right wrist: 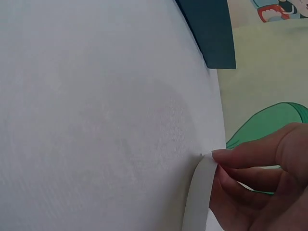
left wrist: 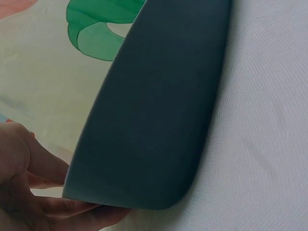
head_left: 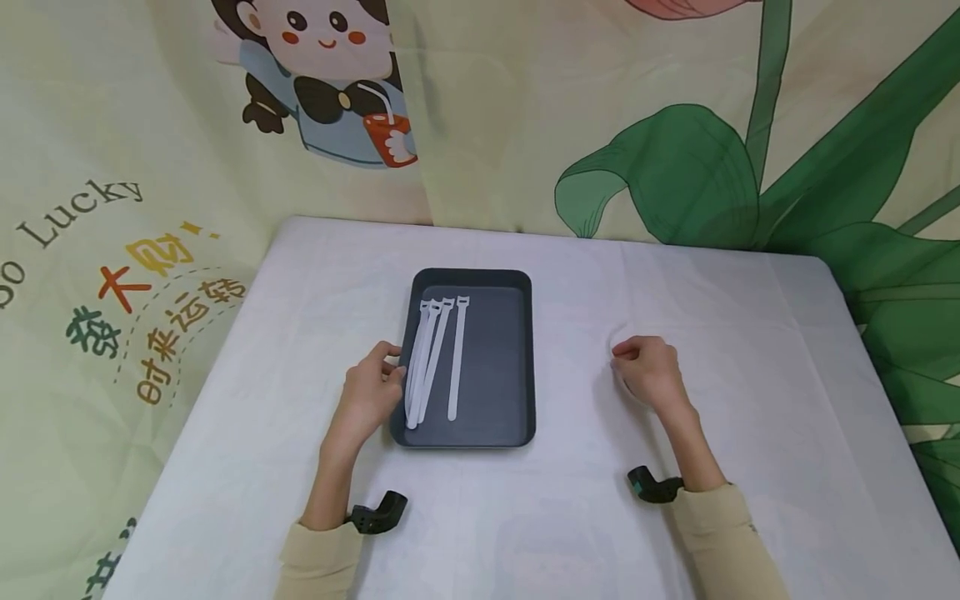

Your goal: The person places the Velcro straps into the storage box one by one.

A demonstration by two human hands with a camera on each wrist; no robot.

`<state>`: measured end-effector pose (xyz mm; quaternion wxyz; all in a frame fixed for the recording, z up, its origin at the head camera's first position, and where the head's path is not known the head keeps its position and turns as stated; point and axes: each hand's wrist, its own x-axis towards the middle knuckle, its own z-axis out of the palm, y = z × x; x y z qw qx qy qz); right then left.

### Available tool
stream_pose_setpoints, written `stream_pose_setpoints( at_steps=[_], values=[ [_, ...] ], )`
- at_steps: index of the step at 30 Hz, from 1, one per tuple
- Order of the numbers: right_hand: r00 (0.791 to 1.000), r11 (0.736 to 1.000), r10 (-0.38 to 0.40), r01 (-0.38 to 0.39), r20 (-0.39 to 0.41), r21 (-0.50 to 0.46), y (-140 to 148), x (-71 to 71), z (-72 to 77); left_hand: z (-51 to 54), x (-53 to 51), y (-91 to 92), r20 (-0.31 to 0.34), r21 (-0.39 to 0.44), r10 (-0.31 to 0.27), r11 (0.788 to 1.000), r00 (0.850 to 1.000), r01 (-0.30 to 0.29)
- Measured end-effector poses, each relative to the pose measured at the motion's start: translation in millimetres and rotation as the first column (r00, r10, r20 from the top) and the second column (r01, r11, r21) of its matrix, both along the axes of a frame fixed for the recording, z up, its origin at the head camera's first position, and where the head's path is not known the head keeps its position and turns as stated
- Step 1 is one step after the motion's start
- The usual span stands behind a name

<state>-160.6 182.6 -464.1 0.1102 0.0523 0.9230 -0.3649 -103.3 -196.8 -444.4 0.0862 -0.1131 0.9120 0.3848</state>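
A dark grey rectangular tray point(head_left: 497, 367) lies on the table. Several white cable-tie straps with slotted heads point(head_left: 458, 354) rest in its left half, most overlapping and one apart. At the tray's left side, my left hand point(head_left: 366, 393) holds the rim; the left wrist view shows fingers at the edge of the tray wall point(left wrist: 144, 120) and others beneath. To the right of the tray, my right hand point(head_left: 651, 371) pinches one white strap point(right wrist: 199, 192) between thumb and fingers. In the right wrist view this strap hangs curved down from the fingertips, its far end out of frame.
A white cloth point(head_left: 570, 517) covers the table, whose back edge meets a printed curtain point(head_left: 495, 150) with a cartoon figure and large green leaves. Black wrist cameras sit on my left wrist point(head_left: 380, 512) and right wrist point(head_left: 654, 485).
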Motion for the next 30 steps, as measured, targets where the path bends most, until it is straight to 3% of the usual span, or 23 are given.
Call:
stream_pose_setpoints(
  at_steps=[4,10,15,24,30],
  values=[
    [1.0,0.999,0.013,-0.014,-0.021,-0.039,-5,-1.4,-0.4,-0.5,-0.4,0.5,-0.003,-0.005,-0.001,1.0,1.0,0.001],
    [1.0,0.991,0.008,-0.005,0.022,-0.134,-15,-4.0,1.9,-1.3,-0.1,-0.2,-0.018,-0.008,-0.005,1.0,1.0,0.005],
    [0.999,0.987,0.002,0.007,0.054,-0.159,-21,-4.7,2.7,-1.8,-0.1,0.2,-0.027,0.001,-0.006,1.0,1.0,0.006],
    [0.995,0.998,0.05,-0.046,0.09,-0.043,-26,-3.2,-0.4,-3.4,-1.0,0.0,-0.021,0.015,-0.006,1.0,1.0,0.007],
    [0.99,0.995,0.097,-0.093,0.1,-0.046,-30,-1.9,-3.1,-6.8,-1.9,-1.2,-0.027,0.008,-0.008,1.0,1.0,0.008]
  ],
)
